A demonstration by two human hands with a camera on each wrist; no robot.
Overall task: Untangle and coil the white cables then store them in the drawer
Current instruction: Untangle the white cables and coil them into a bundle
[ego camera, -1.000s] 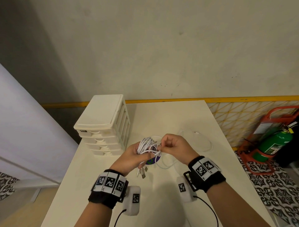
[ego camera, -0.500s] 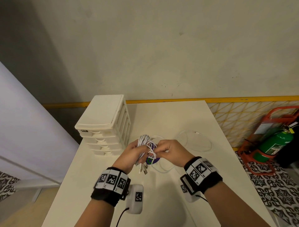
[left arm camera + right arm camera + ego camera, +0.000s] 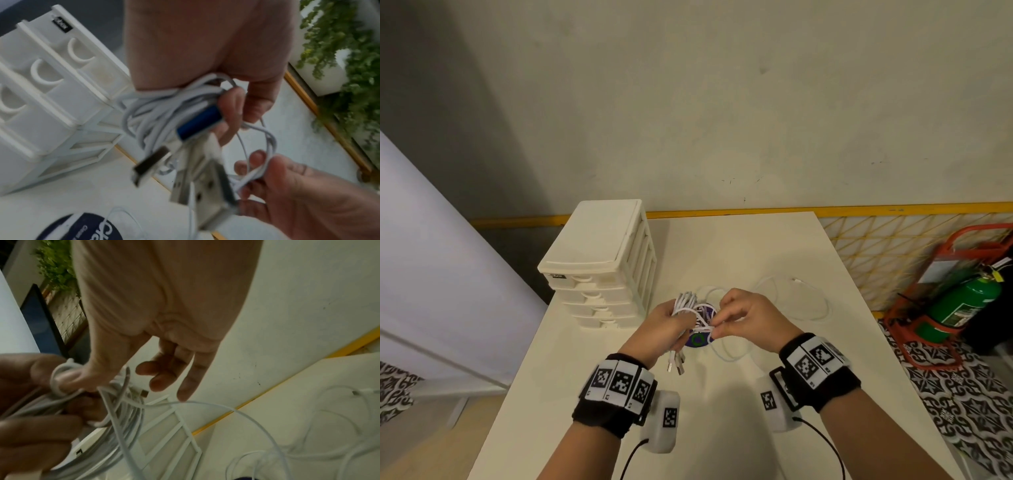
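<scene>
My left hand (image 3: 671,322) grips a bundle of coiled white cables (image 3: 686,303) above the table, with several USB plugs (image 3: 676,363) hanging below the fist. In the left wrist view the bundle (image 3: 164,113) lies across the curled fingers, one plug blue (image 3: 199,123). My right hand (image 3: 736,318) pinches a white cable strand (image 3: 703,327) right beside the bundle; the same strand (image 3: 265,155) loops over its fingers. A loose thin white cable (image 3: 808,298) trails over the table to the right. The white drawer unit (image 3: 599,260) stands at the left, all drawers closed.
A round dark blue and purple disc (image 3: 698,339) lies on the white table (image 3: 739,246) under my hands. A green fire extinguisher (image 3: 962,301) in a red stand sits on the floor to the right. A wall runs behind the table.
My right hand has drawn in close to the left and now pinches a strand lower, beside the bundle. The left hand has tilted a little with the bundle.
</scene>
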